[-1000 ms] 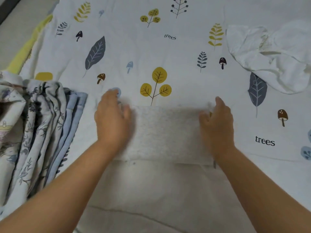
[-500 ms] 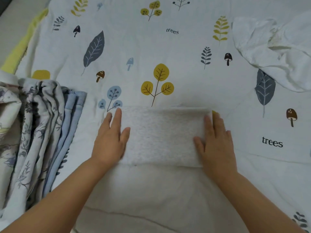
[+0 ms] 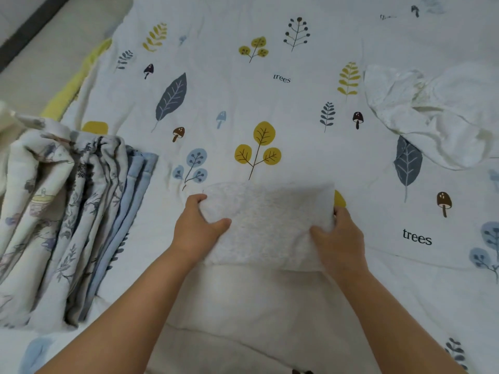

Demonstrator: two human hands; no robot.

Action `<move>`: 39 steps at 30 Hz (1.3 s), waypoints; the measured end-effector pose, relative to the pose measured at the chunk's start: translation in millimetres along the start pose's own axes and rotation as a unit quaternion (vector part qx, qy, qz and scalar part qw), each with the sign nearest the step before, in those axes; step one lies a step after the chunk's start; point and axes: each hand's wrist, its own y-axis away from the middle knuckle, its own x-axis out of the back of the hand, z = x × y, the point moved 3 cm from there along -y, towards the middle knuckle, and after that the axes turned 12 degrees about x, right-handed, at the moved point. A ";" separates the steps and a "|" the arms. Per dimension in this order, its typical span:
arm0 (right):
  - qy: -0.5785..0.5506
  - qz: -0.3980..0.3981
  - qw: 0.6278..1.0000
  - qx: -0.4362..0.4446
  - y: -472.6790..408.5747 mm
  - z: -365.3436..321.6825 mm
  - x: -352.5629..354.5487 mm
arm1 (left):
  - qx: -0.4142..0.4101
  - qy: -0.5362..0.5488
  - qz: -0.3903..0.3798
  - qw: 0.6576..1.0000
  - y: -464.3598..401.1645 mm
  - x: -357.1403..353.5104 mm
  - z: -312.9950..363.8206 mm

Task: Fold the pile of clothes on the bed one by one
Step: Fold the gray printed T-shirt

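Where leaves scatter, printed bedsheet (image 3: 297,109).

Both forearms are bare to the frame edge, and the left hand (image 3: 198,229) and right hand (image 3: 341,234) wear no rings or gloves.

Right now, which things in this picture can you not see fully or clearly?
- Head view: the fingers of the left hand and the right hand are hidden under the folded grey cloth.
- The white garment is cut off by the right edge.
- The stack of folded clothes runs past the left edge.
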 end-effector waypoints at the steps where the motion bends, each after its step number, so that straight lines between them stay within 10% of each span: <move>1: 0.001 0.002 1.000 0.016 4.9 -4.4 4.2 | 0.000 0.008 0.001 1.000 5.5 2.8 -1.0; 22: -0.002 -0.094 0.974 0.207 117.8 -188.8 98.7 | 0.027 0.219 0.082 0.972 206.5 165.1 -0.3; 39: 0.034 -0.178 0.914 0.362 124.5 -446.1 -45.4 | 0.032 0.391 0.241 0.888 188.3 383.0 -55.1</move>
